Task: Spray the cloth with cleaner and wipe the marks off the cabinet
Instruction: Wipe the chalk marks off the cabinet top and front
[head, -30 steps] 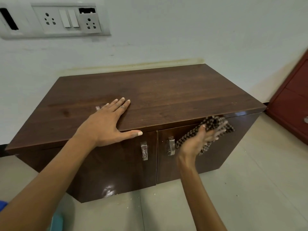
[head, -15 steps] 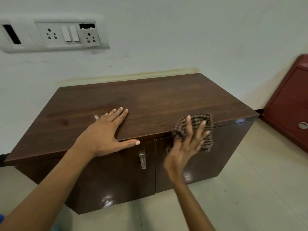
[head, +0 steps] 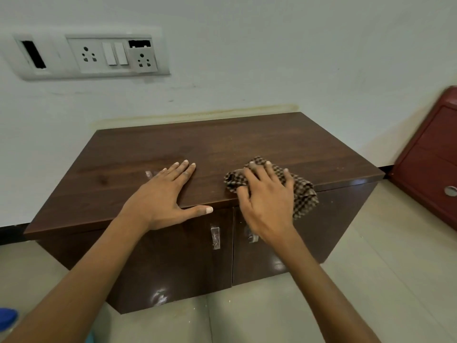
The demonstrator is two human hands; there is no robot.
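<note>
A low dark brown wooden cabinet [head: 259,142] with two doors stands against the wall. My left hand [head: 163,196] lies flat on its top near the front edge, fingers straight, thumb over the edge. A whitish mark [head: 150,174] shows just left of its fingers. My right hand [head: 267,194] presses a brown checked cloth [head: 304,194] onto the top at the front edge, fingers spread over it, thumb curled against the cloth. Part of the cloth hangs over the edge. No cleaner bottle is clearly visible.
Two metal door handles [head: 215,237] sit on the cabinet front. A switch and socket panel [head: 99,55] is on the wall above. A red cabinet [head: 430,164] stands at the right. A blue object [head: 7,316] shows at the lower left on the tiled floor.
My right hand has lifted the cloth from the cabinet's front door up onto the top surface. My left hand has stayed flat in place.
</note>
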